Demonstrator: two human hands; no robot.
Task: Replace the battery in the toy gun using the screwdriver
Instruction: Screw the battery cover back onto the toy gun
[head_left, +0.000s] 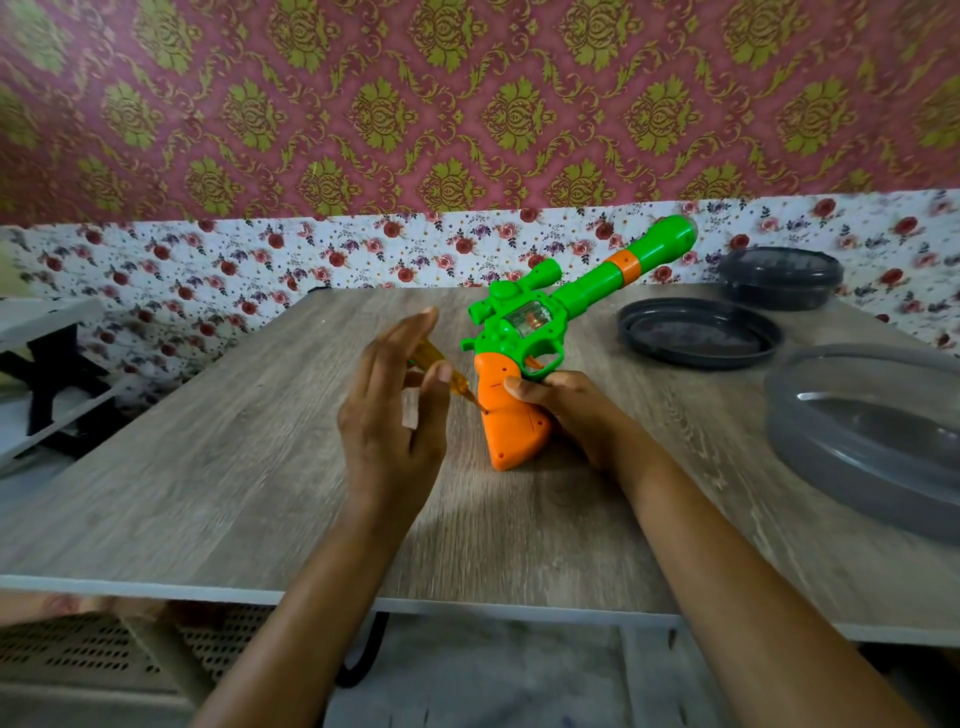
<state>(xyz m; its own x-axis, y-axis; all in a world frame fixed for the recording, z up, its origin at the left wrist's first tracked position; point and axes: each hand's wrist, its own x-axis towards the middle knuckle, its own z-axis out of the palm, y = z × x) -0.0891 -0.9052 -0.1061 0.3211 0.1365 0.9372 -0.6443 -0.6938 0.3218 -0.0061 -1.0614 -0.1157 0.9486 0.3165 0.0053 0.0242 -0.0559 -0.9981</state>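
A green toy gun (550, 306) with an orange grip (506, 415) stands on its grip's butt on the wooden table (218, 467), barrel pointing up and to the right. My right hand (571, 410) grips the orange grip from the right, thumb on its face. My left hand (395, 410) holds a translucent amber screwdriver (441, 369) between thumb and fingers, the other fingers stretched upward. The screwdriver's tip touches the left side of the orange grip. No loose battery is in view.
A dark round lid (698, 332) lies flat at the right. Behind it stands a dark round container (779, 278). A larger grey round container (872, 436) sits at the right edge. The table's front edge runs just below my forearms.
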